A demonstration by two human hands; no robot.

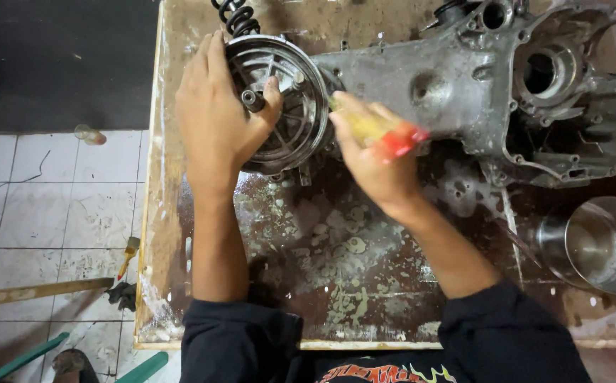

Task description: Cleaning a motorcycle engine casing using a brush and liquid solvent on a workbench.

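Observation:
A grey metal engine casing [457, 85] lies across the far side of a wet, stained workbench [336, 284]. Its round hub [290, 106] at the left end has an axle stub sticking up. My left hand [216, 117] rests on the hub's left rim, thumb against the axle stub. My right hand [372, 152] is closed on a brush with a yellow and red handle [386, 135], blurred, its tip at the hub's right side. A black coil spring [235, 15] rises behind the hub.
A steel bowl [599, 245] stands at the bench's right edge. Left of the bench is white tiled floor with a small brush [128, 255], a wooden stick [35, 291] and a dark rag. The bench's left edge runs near x 260.

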